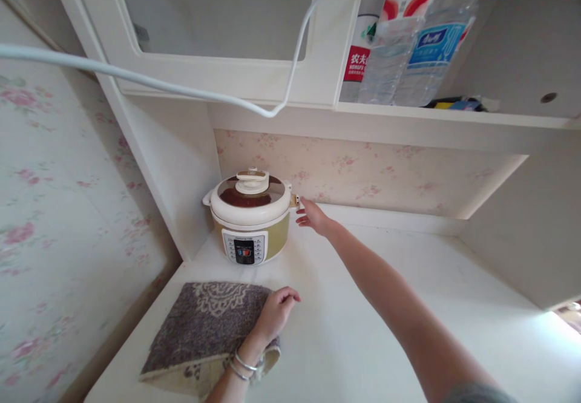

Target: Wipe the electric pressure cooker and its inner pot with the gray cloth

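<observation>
A round white and olive-green electric pressure cooker [278,239] stands on the white counter at the left, against the cabinet side. Its lid has a brown top and a raised handle; a button panel with a dark display faces me. My right hand [312,215] reaches to the cooker's right side handle [295,201], fingers apart; whether the fingertips touch it I cannot tell. Nearer to me lies a folded purple-grey towel [204,321] with a pale pattern. Resting over its right edge is my left hand [278,313], fingers curled in, with no object seen in it.
Overhead, a white cable [181,88] hangs across the view in front of the cabinet door [218,76]. Several plastic bottles [408,58] stand on the upper right shelf. A flowered wall [40,209] bounds the left; the white counter [363,342] spreads to the right.
</observation>
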A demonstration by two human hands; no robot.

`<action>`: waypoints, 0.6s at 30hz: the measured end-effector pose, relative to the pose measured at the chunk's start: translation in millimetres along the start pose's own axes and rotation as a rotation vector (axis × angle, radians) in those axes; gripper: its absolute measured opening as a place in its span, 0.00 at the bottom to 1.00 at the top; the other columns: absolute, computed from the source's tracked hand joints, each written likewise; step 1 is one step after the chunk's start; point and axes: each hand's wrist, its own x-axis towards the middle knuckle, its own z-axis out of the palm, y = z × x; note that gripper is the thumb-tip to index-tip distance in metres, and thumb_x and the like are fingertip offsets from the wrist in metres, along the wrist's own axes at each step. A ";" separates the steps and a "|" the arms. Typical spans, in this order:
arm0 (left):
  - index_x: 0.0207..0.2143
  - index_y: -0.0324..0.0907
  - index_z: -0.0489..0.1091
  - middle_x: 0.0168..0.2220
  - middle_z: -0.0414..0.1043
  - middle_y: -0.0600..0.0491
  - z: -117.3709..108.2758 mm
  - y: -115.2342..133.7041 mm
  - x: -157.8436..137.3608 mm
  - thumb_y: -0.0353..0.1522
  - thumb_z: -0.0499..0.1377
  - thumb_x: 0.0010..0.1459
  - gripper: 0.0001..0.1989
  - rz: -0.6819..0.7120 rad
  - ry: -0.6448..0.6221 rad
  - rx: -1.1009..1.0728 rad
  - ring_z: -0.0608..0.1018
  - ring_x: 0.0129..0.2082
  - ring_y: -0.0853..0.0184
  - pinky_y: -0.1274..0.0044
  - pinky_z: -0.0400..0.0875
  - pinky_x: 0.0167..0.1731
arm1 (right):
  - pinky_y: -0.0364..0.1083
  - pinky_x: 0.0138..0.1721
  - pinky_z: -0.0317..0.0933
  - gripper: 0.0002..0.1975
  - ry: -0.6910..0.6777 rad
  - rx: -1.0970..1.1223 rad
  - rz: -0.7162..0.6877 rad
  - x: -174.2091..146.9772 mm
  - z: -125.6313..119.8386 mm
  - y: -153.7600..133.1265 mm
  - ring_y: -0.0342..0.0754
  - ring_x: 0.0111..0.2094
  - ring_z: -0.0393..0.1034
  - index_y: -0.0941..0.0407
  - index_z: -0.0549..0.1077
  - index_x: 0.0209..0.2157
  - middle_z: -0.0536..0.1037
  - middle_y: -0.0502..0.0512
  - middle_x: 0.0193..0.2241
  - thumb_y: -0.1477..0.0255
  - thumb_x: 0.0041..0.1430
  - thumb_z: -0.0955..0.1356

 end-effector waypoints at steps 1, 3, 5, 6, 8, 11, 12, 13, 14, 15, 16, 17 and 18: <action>0.32 0.39 0.73 0.18 0.55 0.60 0.0 -0.3 -0.5 0.32 0.51 0.54 0.12 0.006 0.010 0.010 0.58 0.20 0.71 0.79 0.49 0.21 | 0.43 0.25 0.66 0.19 -0.016 0.016 0.002 9.1 2.5 -5.0 0.41 0.23 0.68 0.55 0.67 0.45 0.74 0.56 0.36 0.56 0.64 0.59; 0.32 0.39 0.73 0.18 0.55 0.60 0.5 -0.7 -1.3 0.33 0.50 0.55 0.12 0.023 0.019 0.039 0.58 0.20 0.71 0.79 0.49 0.21 | 0.42 0.27 0.66 0.16 -0.038 0.051 -0.007 22.2 7.2 -11.7 0.42 0.25 0.68 0.57 0.70 0.40 0.75 0.55 0.32 0.60 0.65 0.60; 0.32 0.39 0.74 0.18 0.56 0.59 1.4 -0.4 -1.5 0.33 0.50 0.55 0.13 0.038 0.023 0.068 0.59 0.20 0.71 0.79 0.49 0.22 | 0.42 0.31 0.67 0.12 -0.037 0.084 -0.031 29.3 10.8 -14.4 0.41 0.28 0.69 0.59 0.71 0.35 0.75 0.54 0.31 0.66 0.64 0.62; 0.32 0.39 0.74 0.18 0.57 0.59 1.9 0.1 -1.5 0.33 0.51 0.56 0.13 0.043 0.026 0.080 0.59 0.20 0.71 0.79 0.50 0.22 | 0.42 0.33 0.68 0.10 -0.032 0.099 -0.045 31.0 11.9 -14.7 0.41 0.29 0.70 0.59 0.71 0.34 0.75 0.53 0.30 0.68 0.64 0.64; 0.32 0.39 0.74 0.19 0.58 0.58 2.5 1.5 -1.6 0.33 0.51 0.55 0.12 0.050 0.036 0.095 0.60 0.21 0.71 0.79 0.51 0.22 | 0.43 0.34 0.68 0.09 -0.017 0.125 -0.066 31.3 12.3 -13.9 0.41 0.30 0.70 0.60 0.71 0.32 0.75 0.51 0.30 0.69 0.62 0.66; 0.32 0.39 0.74 0.19 0.59 0.58 2.1 2.6 -2.0 0.33 0.52 0.55 0.12 0.047 0.065 0.090 0.60 0.21 0.71 0.79 0.51 0.23 | 0.43 0.32 0.68 0.07 -0.010 0.160 -0.071 25.6 8.5 -12.1 0.42 0.29 0.70 0.61 0.72 0.30 0.77 0.52 0.28 0.72 0.60 0.67; 0.33 0.39 0.74 0.19 0.58 0.59 1.6 2.3 -1.9 0.33 0.52 0.55 0.12 0.035 0.076 0.070 0.59 0.21 0.71 0.79 0.51 0.22 | 0.43 0.31 0.68 0.06 -0.014 0.171 -0.070 22.3 5.9 -11.5 0.43 0.29 0.71 0.61 0.72 0.29 0.77 0.53 0.28 0.74 0.59 0.67; 0.33 0.39 0.74 0.19 0.57 0.59 0.9 1.6 -1.6 0.33 0.52 0.55 0.12 0.014 0.089 0.038 0.59 0.21 0.72 0.79 0.50 0.22 | 0.43 0.31 0.68 0.06 -0.020 0.180 -0.068 18.6 2.6 -10.9 0.44 0.29 0.71 0.61 0.72 0.29 0.78 0.54 0.27 0.75 0.59 0.66; 0.33 0.39 0.73 0.19 0.55 0.60 0.1 0.6 -1.0 0.34 0.53 0.55 0.11 -0.014 0.104 -0.008 0.58 0.20 0.72 0.79 0.49 0.21 | 0.43 0.31 0.68 0.05 -0.026 0.187 -0.065 14.5 -1.4 -10.3 0.44 0.30 0.71 0.61 0.72 0.29 0.78 0.56 0.27 0.76 0.58 0.66; 0.33 0.39 0.73 0.18 0.54 0.60 -0.7 -0.6 -0.2 0.34 0.53 0.55 0.11 -0.045 0.118 -0.061 0.57 0.20 0.72 0.79 0.48 0.20 | 0.43 0.31 0.68 0.05 -0.031 0.191 -0.063 10.1 -6.1 -9.6 0.45 0.30 0.71 0.61 0.73 0.30 0.78 0.57 0.28 0.76 0.58 0.66; 0.34 0.39 0.72 0.18 0.53 0.61 -1.5 -1.8 0.8 0.34 0.53 0.54 0.11 -0.074 0.131 -0.116 0.56 0.20 0.73 0.79 0.48 0.20 | 0.43 0.31 0.68 0.05 -0.033 0.191 -0.060 5.6 -11.6 -8.8 0.45 0.30 0.71 0.61 0.73 0.30 0.79 0.57 0.28 0.76 0.58 0.65; 0.34 0.39 0.71 0.18 0.52 0.61 -2.2 -2.8 1.8 0.34 0.54 0.54 0.10 -0.094 0.142 -0.164 0.55 0.19 0.73 0.80 0.47 0.19 | 0.43 0.30 0.69 0.06 -0.034 0.189 -0.055 1.2 -18.0 -8.0 0.45 0.30 0.71 0.62 0.73 0.31 0.79 0.58 0.29 0.76 0.59 0.65; 0.35 0.38 0.71 0.18 0.52 0.62 -2.8 -3.6 2.7 0.34 0.54 0.53 0.10 -0.105 0.151 -0.203 0.55 0.19 0.73 0.80 0.47 0.19 | 0.43 0.30 0.69 0.06 -0.033 0.183 -0.049 -3.1 -25.1 -7.2 0.45 0.30 0.72 0.62 0.73 0.31 0.79 0.58 0.30 0.76 0.59 0.65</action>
